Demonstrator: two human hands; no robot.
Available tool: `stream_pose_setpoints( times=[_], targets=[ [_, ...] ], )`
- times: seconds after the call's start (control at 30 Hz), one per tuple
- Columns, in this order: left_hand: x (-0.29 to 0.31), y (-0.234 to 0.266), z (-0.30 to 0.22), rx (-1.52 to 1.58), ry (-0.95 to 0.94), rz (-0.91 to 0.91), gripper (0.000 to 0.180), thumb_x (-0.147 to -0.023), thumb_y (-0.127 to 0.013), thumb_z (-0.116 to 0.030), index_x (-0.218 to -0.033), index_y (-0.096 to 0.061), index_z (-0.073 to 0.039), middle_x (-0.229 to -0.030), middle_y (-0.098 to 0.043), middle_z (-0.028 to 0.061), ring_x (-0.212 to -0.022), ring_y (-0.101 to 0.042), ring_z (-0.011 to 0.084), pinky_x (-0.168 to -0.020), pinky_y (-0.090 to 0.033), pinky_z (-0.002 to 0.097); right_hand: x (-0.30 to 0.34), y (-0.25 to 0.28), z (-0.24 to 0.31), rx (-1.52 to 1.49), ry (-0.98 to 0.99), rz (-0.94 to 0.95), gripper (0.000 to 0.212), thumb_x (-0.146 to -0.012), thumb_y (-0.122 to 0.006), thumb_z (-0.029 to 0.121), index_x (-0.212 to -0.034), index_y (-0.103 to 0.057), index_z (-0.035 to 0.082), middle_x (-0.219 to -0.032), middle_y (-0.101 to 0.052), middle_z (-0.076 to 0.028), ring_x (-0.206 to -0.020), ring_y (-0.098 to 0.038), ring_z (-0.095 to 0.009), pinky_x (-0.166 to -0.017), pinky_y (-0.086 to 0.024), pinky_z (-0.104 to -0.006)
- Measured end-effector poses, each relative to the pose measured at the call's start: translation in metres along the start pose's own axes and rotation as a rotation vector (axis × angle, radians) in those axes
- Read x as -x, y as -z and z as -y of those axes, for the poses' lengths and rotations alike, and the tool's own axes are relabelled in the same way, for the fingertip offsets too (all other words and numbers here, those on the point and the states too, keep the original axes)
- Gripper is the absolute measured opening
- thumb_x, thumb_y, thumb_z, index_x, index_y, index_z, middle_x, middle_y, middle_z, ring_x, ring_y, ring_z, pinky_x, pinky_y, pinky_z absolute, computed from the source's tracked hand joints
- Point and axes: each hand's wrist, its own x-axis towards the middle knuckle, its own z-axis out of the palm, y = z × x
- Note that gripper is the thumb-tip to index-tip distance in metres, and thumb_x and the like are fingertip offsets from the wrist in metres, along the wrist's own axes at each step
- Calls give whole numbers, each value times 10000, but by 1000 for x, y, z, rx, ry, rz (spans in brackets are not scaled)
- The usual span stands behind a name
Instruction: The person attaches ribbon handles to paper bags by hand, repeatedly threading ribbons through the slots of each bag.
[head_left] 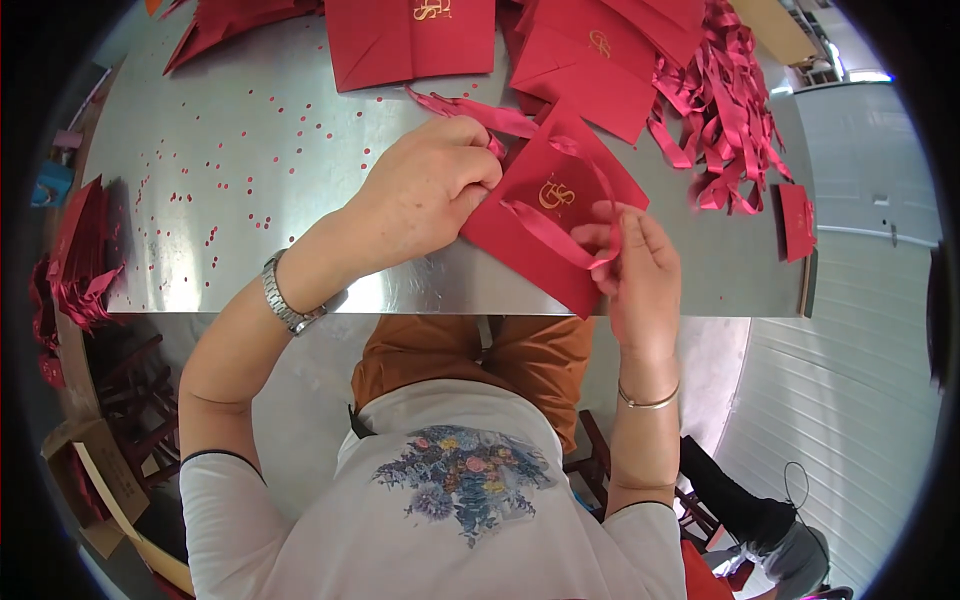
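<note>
A flat red paper gift bag with a gold emblem lies tilted on the metal table in front of me. A pink ribbon handle loops from its front. My right hand is at the bag's right side, its curled fingers holding the loop. Closed at the bag's left edge, my left hand grips another pink ribbon, which trails out above the knuckles onto the table. The left fingertips are partly hidden.
More red bags lie along the far side, with stacked ones at far right. A heap of pink ribbons sits beside them. Small red paper dots dot the left tabletop. Finished-looking bags with ribbons stand at the left edge.
</note>
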Motion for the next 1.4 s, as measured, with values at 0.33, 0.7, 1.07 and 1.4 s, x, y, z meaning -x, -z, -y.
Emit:
stream_pose_setpoints(
  times=[0.33, 0.7, 1.07, 1.4],
  targets=[
    [0, 37, 37, -206, 191, -215, 45, -777, -628, -23, -814, -631, -47, -943, -592, 138, -897, -587, 357, -758, -482, 418, -1, -4, -24, 599, 304, -178, 168, -916, -578, 20, -1081, -599, 5, -833, -653, -58, -680, -587, -100, -611, -488, -247],
    [11, 56, 67, -431, 501, -318, 131, -828, -665, -48, -956, -692, -52, -969, -626, 39, -707, -568, 135, -657, -466, 275, 1, -3, -31, 466, 348, -146, 193, -887, -628, 21, -1077, -604, 3, -825, -640, -59, -686, -581, -94, -630, -489, -236],
    [-40, 1, 5, -335, 59, -96, 166, -809, -629, -85, -954, -706, -106, -944, -593, 116, -915, -580, 328, -787, -500, 403, 3, -11, -27, 791, 543, -162, 217, -837, -680, 49, -1044, -639, 3, -825, -629, -116, -670, -603, -201, -637, -501, -308],
    [-38, -13, 21, -344, 245, -192, 80, -778, -635, -87, -828, -697, -81, -964, -605, 87, -943, -593, 314, -775, -516, 408, 1, -11, -22, 813, 478, -150, 238, -791, -706, 51, -1018, -643, 17, -804, -617, -95, -697, -595, -235, -648, -502, -340]
  ],
)
